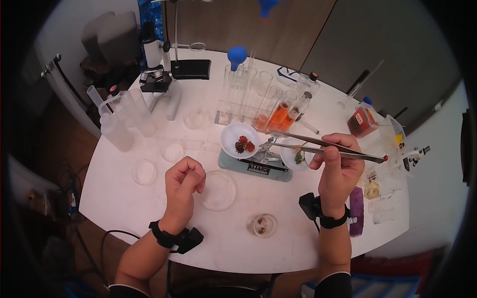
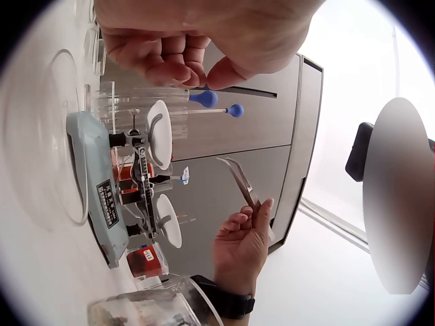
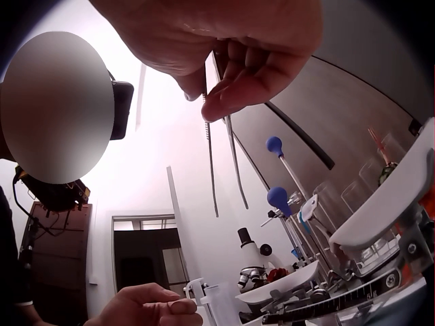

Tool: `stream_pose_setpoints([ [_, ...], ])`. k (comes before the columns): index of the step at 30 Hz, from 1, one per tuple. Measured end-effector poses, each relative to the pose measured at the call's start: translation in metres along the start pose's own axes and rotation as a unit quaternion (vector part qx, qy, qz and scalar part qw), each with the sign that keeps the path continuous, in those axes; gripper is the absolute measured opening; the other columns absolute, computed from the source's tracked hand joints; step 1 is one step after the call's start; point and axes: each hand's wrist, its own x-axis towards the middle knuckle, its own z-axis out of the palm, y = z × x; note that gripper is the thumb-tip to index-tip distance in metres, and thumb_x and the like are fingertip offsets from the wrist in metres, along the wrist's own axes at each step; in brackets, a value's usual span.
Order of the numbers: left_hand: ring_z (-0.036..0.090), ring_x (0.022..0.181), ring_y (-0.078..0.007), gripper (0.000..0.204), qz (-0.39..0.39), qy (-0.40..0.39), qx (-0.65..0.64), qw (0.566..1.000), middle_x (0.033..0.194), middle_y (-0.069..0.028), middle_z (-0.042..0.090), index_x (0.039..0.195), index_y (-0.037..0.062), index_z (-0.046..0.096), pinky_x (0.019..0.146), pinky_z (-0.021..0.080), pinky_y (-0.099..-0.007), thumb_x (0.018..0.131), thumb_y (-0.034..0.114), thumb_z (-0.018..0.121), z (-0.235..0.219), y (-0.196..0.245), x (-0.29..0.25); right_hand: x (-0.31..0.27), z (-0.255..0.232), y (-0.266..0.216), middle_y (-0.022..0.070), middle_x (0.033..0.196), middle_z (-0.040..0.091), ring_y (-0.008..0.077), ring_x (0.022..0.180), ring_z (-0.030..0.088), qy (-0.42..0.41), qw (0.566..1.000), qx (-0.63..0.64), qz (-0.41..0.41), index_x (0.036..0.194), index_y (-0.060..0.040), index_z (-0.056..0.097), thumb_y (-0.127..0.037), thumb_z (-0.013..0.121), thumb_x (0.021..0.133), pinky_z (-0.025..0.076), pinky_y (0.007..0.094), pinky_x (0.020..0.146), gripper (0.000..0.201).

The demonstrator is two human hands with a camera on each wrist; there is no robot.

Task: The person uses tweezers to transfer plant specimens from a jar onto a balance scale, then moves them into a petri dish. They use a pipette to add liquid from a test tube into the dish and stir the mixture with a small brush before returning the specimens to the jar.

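Observation:
My right hand (image 1: pixel 340 166) grips metal tweezers (image 1: pixel 304 138) above the right pan of a pale blue-green balance (image 1: pixel 231 162). The tweezers' tips stand apart with nothing between them, pointing left. On the left white pan (image 1: pixel 228 135) lie dark red and brown pieces (image 1: pixel 244 144); a small green piece (image 1: pixel 298 158) sits on the right pan (image 1: pixel 289 160), partly hidden by the hand. Loosely curled and holding nothing, my left hand (image 1: pixel 183 191) hovers beside a clear petri dish (image 1: pixel 234 196). Both pans also show in the left wrist view, along with the tweezers (image 2: pixel 239 180).
A small glass jar (image 1: pixel 262 225) with brownish pieces stands near the front edge. Behind the balance are test tubes (image 1: pixel 279 114) with orange liquid and a blue rubber bulb (image 1: pixel 237 55). A microscope (image 1: pixel 156 74) and squeeze bottle (image 1: pixel 116 130) stand left; a purple object (image 1: pixel 356 211) lies right.

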Motion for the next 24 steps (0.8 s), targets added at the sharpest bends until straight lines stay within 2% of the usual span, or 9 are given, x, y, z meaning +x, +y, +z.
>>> stream_pose_setpoints([
  [6, 0.039, 0.056, -0.0081, 0.016, 0.027, 0.017, -0.007, 0.999, 0.063, -0.0006, 0.048, 0.074, 0.0073, 0.049, 0.054, 0.032, -0.0224, 0.087, 0.016, 0.051, -0.001, -0.001, 0.003, 0.002, -0.007, -0.006, 0.0074, 0.078, 0.066, 0.0082, 0.058, 0.060, -0.002, 1.000, -0.009, 0.025, 0.104, 0.0048, 0.061, -0.009, 0.070, 0.089, 0.049, 0.0192, 0.052, 0.022],
  [12, 0.039, 0.056, -0.0081, 0.016, 0.032, 0.010, -0.015, 0.999, 0.063, -0.0008, 0.047, 0.074, 0.0073, 0.049, 0.054, 0.032, -0.0221, 0.087, 0.016, 0.052, 0.000, -0.002, 0.002, -0.006, 0.000, -0.019, 0.0097, 0.080, 0.068, 0.0103, 0.064, 0.065, -0.017, 0.999, 0.035, 0.030, 0.103, 0.0049, 0.060, -0.003, 0.069, 0.088, 0.051, 0.0188, 0.055, 0.020],
  [15, 0.039, 0.056, -0.0079, 0.016, 0.031, 0.011, -0.019, 0.999, 0.063, -0.0008, 0.048, 0.074, 0.0072, 0.049, 0.054, 0.032, -0.0219, 0.087, 0.016, 0.052, -0.002, -0.002, 0.002, -0.009, 0.003, -0.029, 0.0095, 0.078, 0.069, 0.0110, 0.066, 0.066, -0.033, 0.998, 0.004, 0.050, 0.101, 0.0048, 0.059, -0.002, 0.070, 0.087, 0.051, 0.0198, 0.057, 0.019],
  [18, 0.040, 0.056, -0.0077, 0.015, 0.027, 0.014, -0.021, 0.999, 0.062, -0.0007, 0.049, 0.074, 0.0071, 0.050, 0.054, 0.032, -0.0216, 0.086, 0.015, 0.052, -0.003, -0.003, 0.002, -0.011, 0.000, -0.022, 0.0085, 0.074, 0.069, 0.0115, 0.066, 0.066, -0.081, 0.994, -0.072, -0.007, 0.098, 0.0039, 0.059, -0.001, 0.072, 0.085, 0.050, 0.0211, 0.058, 0.019],
  [19, 0.040, 0.056, -0.0077, 0.014, 0.025, 0.016, -0.022, 0.999, 0.062, -0.0007, 0.049, 0.074, 0.0070, 0.050, 0.054, 0.033, -0.0215, 0.086, 0.015, 0.051, -0.002, -0.003, 0.002, -0.013, 0.001, -0.020, 0.0079, 0.069, 0.068, 0.0109, 0.064, 0.066, -0.069, 0.993, -0.091, -0.021, 0.094, 0.0028, 0.060, -0.002, 0.074, 0.083, 0.049, 0.0217, 0.058, 0.019],
  [22, 0.041, 0.056, -0.0077, 0.013, 0.019, 0.017, -0.023, 0.999, 0.062, -0.0008, 0.049, 0.074, 0.0070, 0.051, 0.054, 0.033, -0.0212, 0.085, 0.013, 0.051, -0.002, -0.003, 0.002, -0.015, 0.001, -0.016, 0.0075, 0.068, 0.068, 0.0098, 0.062, 0.065, -0.068, 0.975, -0.198, -0.080, 0.091, 0.0016, 0.061, -0.005, 0.077, 0.081, 0.048, 0.0209, 0.058, 0.019],
  [24, 0.043, 0.057, -0.0056, 0.011, 0.017, 0.007, -0.042, 0.999, 0.065, 0.0005, 0.052, 0.076, 0.0064, 0.054, 0.053, 0.031, -0.0203, 0.086, 0.012, 0.052, -0.003, -0.004, 0.001, -0.016, 0.002, -0.012, 0.0073, 0.069, 0.068, 0.0096, 0.060, 0.065, -0.055, 0.975, -0.198, -0.082, 0.089, 0.0011, 0.062, -0.007, 0.078, 0.080, 0.048, 0.0204, 0.057, 0.020],
])
